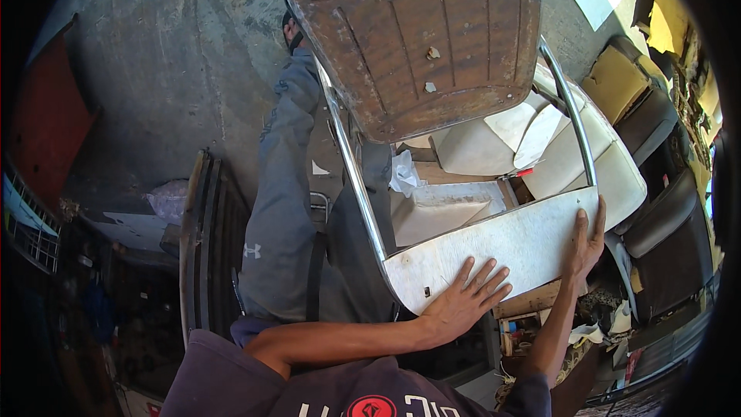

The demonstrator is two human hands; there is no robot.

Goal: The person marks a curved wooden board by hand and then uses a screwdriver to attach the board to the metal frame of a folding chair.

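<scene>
Close in, both hands are on the chair, and it's upside down in front of the person. The left hand (463, 301) lies flat, fingers spread wide, palm pressed on the pale backrest panel (502, 243) near its lower edge. The right hand (585, 243) is out at the panel's far right corner, fingers straight and together along the edge, thumb hooked round it; it steadies the corner and pinches nothing.

How far along? As I read it, the old chair (432, 108) is stripped: the backrest shows as bare pale board, the brown seat pan (421, 38) shows its rusty, ribbed underside, and no padding or cover is on either. The chrome tube frame (355, 177) joins the two, so the frame looks whole. Whatever covering goes back on is not yet started here.

Just beyond the panel, under the frame, lie white foam pieces (478, 147) and a flat white block (436, 212), touching one another in a loose heap. The person's grey trouser legs (282, 208) stretch along the left of the frame, and a dark slatted piece (208, 239) leans beside them.

Further out, worn car seats (656, 123) crowd the right side, close to the right hand, leaving little room to swing the chair that way. Bare concrete floor (177, 69) lies beyond.
</scene>
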